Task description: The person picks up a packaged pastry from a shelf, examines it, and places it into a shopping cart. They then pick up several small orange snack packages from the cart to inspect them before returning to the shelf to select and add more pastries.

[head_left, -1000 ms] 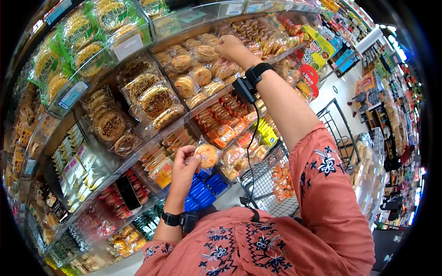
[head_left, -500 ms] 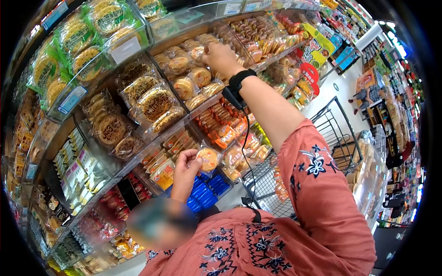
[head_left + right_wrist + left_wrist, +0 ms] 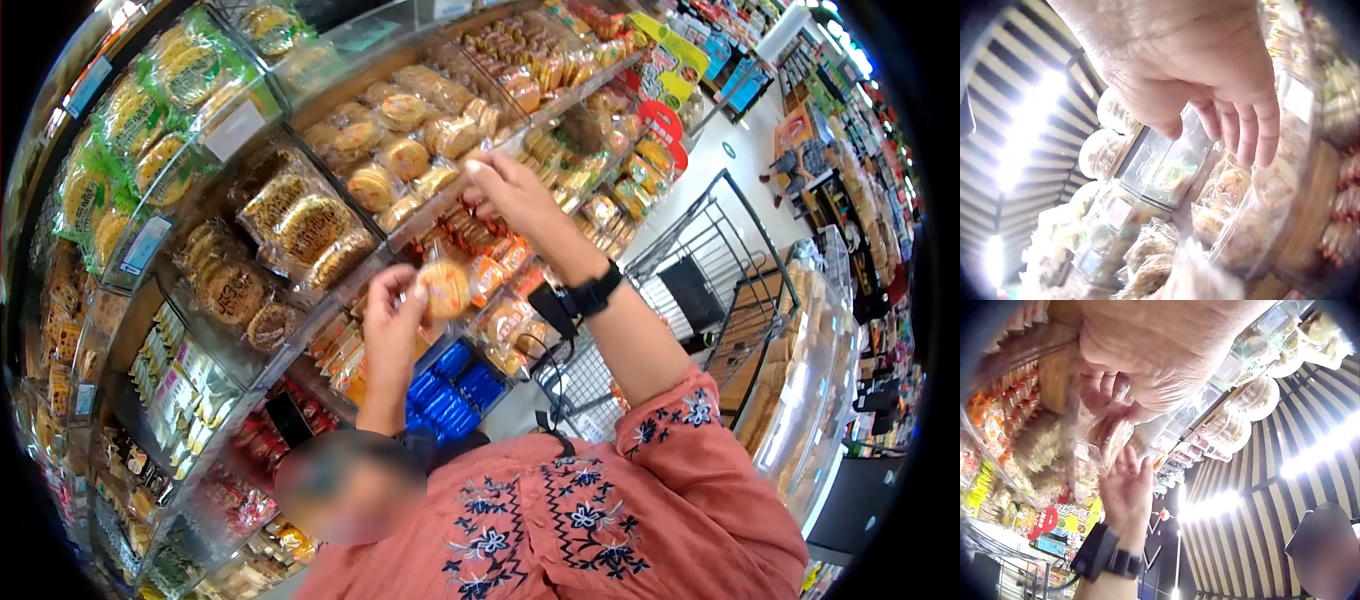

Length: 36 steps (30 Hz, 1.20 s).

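Between thumb and fingers, the left hand (image 3: pixel 390 325) pinches the edge of a round, flat baked item (image 3: pixel 445 288) in clear wrapping, above the lower shelf. In the left wrist view, this wrapped item (image 3: pixel 1114 439) shows edge-on below the left hand (image 3: pixel 1160 353). Empty, with loosely bent fingers, the right hand (image 3: pixel 515 205) is over the front edge of a bin of similar wrapped rounds (image 3: pixel 405 157). Its palm and spread fingers appear in the left wrist view, where the right hand (image 3: pixel 1125 494) is near the item. The right wrist view shows the right hand (image 3: pixel 1197 69) with its thumb apart.
Clear-walled bins hold large green-wrapped rounds (image 3: pixel 187 65) and dark-topped rounds (image 3: pixel 312 228) at the left. Blue packets (image 3: pixel 445 400) fill a lower bin. A phone-like dark object (image 3: pixel 288 418) lies at lower left. Right of the shelves stands a wire shopping cart (image 3: pixel 725 290).
The right hand has drawn back from over the wrapped rounds, down toward the bin's front edge and the left hand. The left hand, still pinching its item, appears slightly higher; the head view has shifted.
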{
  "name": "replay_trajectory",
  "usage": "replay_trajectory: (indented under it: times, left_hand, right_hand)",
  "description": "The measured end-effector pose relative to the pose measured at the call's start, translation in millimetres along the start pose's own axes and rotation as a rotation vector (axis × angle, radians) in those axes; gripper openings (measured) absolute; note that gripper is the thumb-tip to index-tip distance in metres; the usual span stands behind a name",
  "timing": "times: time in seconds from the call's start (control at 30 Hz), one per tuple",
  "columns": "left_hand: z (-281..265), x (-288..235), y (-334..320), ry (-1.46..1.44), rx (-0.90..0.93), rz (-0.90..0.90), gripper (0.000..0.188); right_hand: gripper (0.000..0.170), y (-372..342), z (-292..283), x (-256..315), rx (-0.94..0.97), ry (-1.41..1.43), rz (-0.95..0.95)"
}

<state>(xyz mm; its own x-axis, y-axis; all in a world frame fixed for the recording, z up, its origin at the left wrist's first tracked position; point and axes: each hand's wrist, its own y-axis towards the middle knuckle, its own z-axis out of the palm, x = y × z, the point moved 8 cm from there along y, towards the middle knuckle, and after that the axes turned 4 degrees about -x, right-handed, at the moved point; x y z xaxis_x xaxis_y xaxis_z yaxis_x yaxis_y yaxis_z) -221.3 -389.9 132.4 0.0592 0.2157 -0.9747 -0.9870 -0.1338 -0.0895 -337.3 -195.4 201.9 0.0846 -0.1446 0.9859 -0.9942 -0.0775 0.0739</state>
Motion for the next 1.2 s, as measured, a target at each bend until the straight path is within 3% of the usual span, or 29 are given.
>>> replay_trajectory:
  times: [0.03,0.1,0.17,0.3,0.5,0.63,0.73,0.9,0.97,1.03,1.2]
  left_hand:
    - [5.1,-7.2,6.4,0.030,-0.013,0.019,0.029]
    - [25.8,-21.6,17.1,0.035,0.064,0.057,0.028]
    - [46.6,-26.5,19.4,0.042,0.106,0.069,0.026]
    - [78.1,-12.8,14.9,-0.046,0.197,0.012,0.027]
    - [103.3,-0.3,-10.0,0.027,0.280,-0.075,0.030]
    - [129.4,-10.8,-18.6,0.103,0.413,-0.038,0.031]
    - [142.0,-46.8,-6.9,0.030,0.357,0.023,0.019]
    - [143.1,-135.7,72.2,0.255,0.172,0.303,0.036]
    - [142.8,-139.3,134.4,0.298,0.125,0.347,0.049]
    - [141.3,-127.0,200.7,0.411,0.079,0.385,0.051]
    - [142.5,-123.8,259.0,0.727,-0.044,0.522,0.053]
  right_hand:
    - [0.041,-26.0,0.9,-18.3,0.041,0.186,0.233]
    - [0.046,-61.6,0.4,-40.2,0.163,0.354,0.331]
    - [0.046,-90.8,-3.8,-38.0,0.193,0.347,0.362]
    - [0.034,-115.7,-24.1,-54.3,0.089,0.512,0.350]
    - [0.033,-140.6,-51.0,-51.4,-0.018,0.709,0.305]
    - [0.036,-153.3,-56.6,-40.9,-0.004,0.750,0.260]
    - [0.042,-167.7,-80.4,-28.3,-0.110,0.668,0.235]
    - [0.039,-207.4,-139.1,-25.8,-0.252,0.542,0.231]
    - [0.038,-225.8,-161.4,-28.0,-0.317,0.550,0.216]
    - [0.036,-246.8,-181.1,-30.0,-0.385,0.546,0.211]
    - [0.033,-298.0,-225.2,-32.9,-0.574,0.517,0.205]
